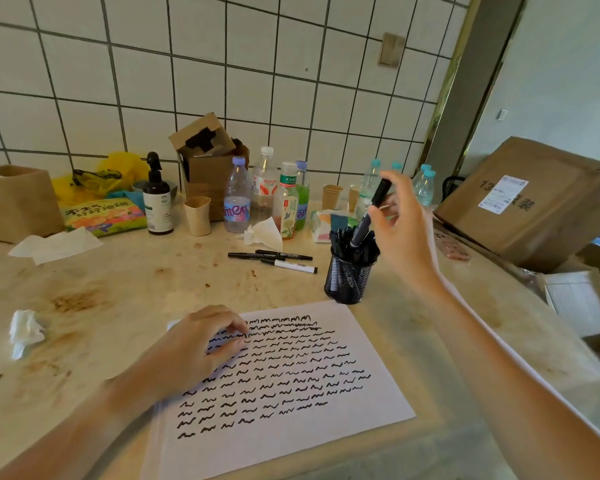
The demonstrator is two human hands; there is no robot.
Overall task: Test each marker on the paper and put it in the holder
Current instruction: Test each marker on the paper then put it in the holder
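Observation:
A white paper (378, 382) covered in rows of black squiggles lies on the counter in front of me. My left hand (201, 344) rests on its upper left part, fingers lightly curled. Beyond the paper stands a black mesh holder (347, 278) filled with several black markers. My right hand (400, 230) pinches a black marker (369, 214) above the holder, its lower end among the markers inside. Three loose markers (274, 258) lie on the counter left of the holder.
Bottles (237, 199), paper cups (197, 216), a pump bottle (157, 199), cardboard boxes (208, 157) and snack bags line the tiled wall. Crumpled tissues (25, 332) lie at the left. A large cardboard box (527, 202) sits at the right.

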